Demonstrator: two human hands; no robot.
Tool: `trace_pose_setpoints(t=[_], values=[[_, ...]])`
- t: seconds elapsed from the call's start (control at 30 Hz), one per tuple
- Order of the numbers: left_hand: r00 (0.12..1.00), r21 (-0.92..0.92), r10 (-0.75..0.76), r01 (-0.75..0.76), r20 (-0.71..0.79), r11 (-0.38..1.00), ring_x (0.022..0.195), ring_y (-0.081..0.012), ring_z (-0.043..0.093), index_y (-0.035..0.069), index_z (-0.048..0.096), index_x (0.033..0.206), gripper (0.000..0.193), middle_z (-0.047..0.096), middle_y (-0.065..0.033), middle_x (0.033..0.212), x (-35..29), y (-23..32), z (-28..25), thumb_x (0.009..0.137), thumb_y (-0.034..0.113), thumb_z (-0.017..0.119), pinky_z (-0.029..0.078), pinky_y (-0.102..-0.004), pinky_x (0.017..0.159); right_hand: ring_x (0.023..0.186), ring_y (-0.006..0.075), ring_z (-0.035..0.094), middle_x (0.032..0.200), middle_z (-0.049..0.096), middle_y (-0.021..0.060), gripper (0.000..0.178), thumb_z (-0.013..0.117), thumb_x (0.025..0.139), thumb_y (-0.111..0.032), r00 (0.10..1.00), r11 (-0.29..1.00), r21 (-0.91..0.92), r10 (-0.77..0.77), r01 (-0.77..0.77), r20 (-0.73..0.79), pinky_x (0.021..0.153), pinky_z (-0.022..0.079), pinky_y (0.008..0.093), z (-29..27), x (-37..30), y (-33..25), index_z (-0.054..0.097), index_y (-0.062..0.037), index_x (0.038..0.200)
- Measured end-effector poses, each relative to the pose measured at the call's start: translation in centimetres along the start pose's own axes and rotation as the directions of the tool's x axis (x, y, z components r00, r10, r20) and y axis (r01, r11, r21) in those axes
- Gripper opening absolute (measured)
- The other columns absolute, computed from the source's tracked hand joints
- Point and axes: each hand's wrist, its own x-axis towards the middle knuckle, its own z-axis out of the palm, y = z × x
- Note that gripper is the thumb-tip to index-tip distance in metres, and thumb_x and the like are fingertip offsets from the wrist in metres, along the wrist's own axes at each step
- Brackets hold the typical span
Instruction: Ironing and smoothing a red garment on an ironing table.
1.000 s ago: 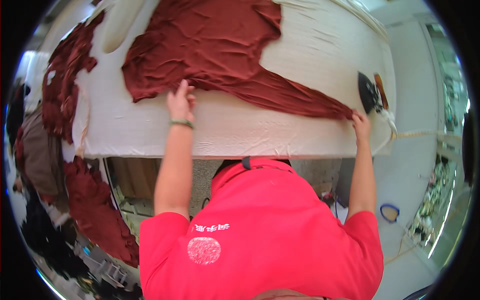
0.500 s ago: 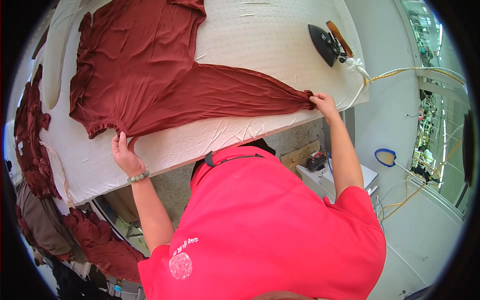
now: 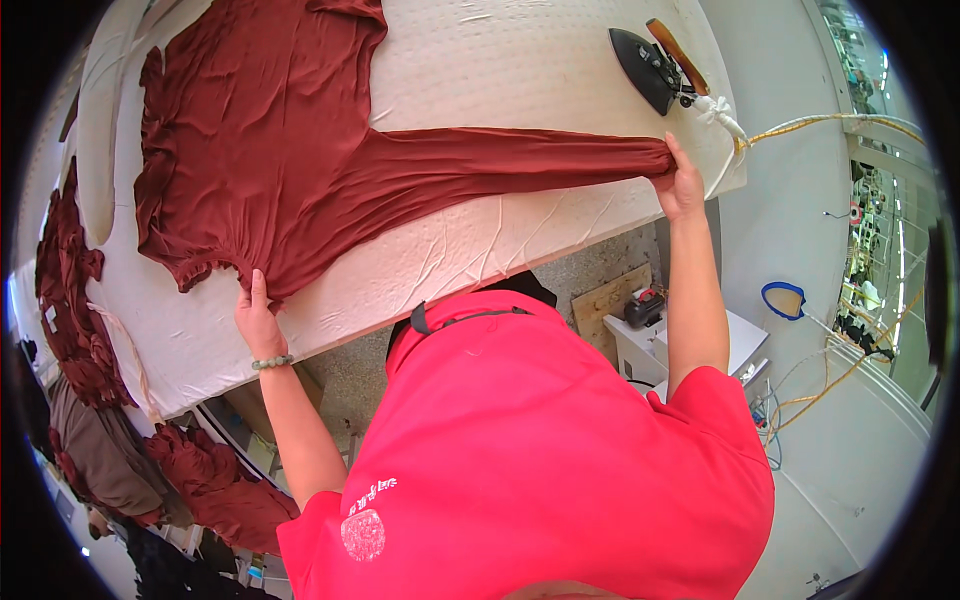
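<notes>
A dark red blouse (image 3: 265, 130) lies spread on the padded white ironing table (image 3: 480, 75). Its long sleeve (image 3: 500, 158) stretches to the right, drawn narrow and taut with lengthwise folds. At the cuff end, my right hand (image 3: 682, 185) is closed on the sleeve, thumb on top. My left hand (image 3: 258, 318) pinches the edge of the blouse beside the gathered neckline; a beaded bracelet circles that wrist. Beyond my right hand, an iron (image 3: 645, 72) with a wooden handle rests on the table, touched by neither hand.
A cable (image 3: 800, 124) runs from the iron off to the right. At the left stand a narrow padded pressing arm (image 3: 100, 180) and hanging dark red garments (image 3: 75, 310). Below the table's right end is a white cabinet (image 3: 640, 355) with a small motor (image 3: 645, 307).
My right hand has moved right and away from me, pulling the sleeve straighter and narrower. My left hand keeps its pinch and sits slightly nearer to me.
</notes>
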Motion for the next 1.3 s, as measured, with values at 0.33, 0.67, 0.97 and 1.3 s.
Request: trace_pose_setpoints(t=[0.33,0.67,0.97,1.3], values=[[0.950,-0.357,0.313,-0.295,-0.008,0.886,0.107,-0.0251,0.067,-0.002,0.059,0.129,0.042,0.067,-0.0127,0.124,10.0,15.4,-4.7,0.104,0.032,0.056,0.055,-0.0413,0.092,0.071,0.0082,0.057,0.095,0.067,0.0019,0.064,0.069,0.089,-0.023,0.945,0.672,-0.681,-0.088,0.291,0.316,0.059,0.046,0.0227,9.4,2.3,-9.7,0.049,0.0001,0.145],[0.947,0.223,0.094,-0.025,-0.306,0.974,0.099,-0.0156,0.062,-0.006,0.065,0.125,0.045,0.069,-0.0099,0.113,-0.2,-4.1,-0.1,0.102,0.033,0.062,0.050,-0.0316,0.091,0.077,0.0092,0.059,0.121,0.067,0.0082,0.064,0.061,0.086,-0.006,0.893,0.561,-0.820,0.305,0.111,0.330,0.064,0.050,0.0254,-1.0,6.1,-3.3,0.046,-0.0004,0.148],[0.933,0.103,0.079,-0.045,-0.350,0.994,0.099,-0.0149,0.063,-0.003,0.063,0.129,0.043,0.069,-0.0067,0.117,-2.4,-4.4,1.0,0.102,0.030,0.062,0.051,-0.0297,0.089,0.098,0.0174,0.065,0.107,0.067,0.0068,0.049,0.071,0.085,-0.006,0.879,0.534,-0.701,-0.343,0.473,0.332,0.086,0.053,0.0316,-2.1,3.3,3.1,0.057,-0.0025,0.132],[0.909,0.133,0.078,-0.025,-0.409,0.991,0.093,-0.0139,0.065,0.000,0.064,0.130,0.041,0.069,-0.0048,0.117,-1.3,-5.3,1.3,0.102,0.030,0.063,0.054,-0.0287,0.072,0.092,0.0282,0.063,0.099,0.067,0.0082,0.026,0.070,0.077,-0.001,0.596,0.005,-0.788,-0.656,0.616,0.462,0.081,0.051,0.0398,0.0,4.5,5.3,0.063,-0.0061,0.101]])
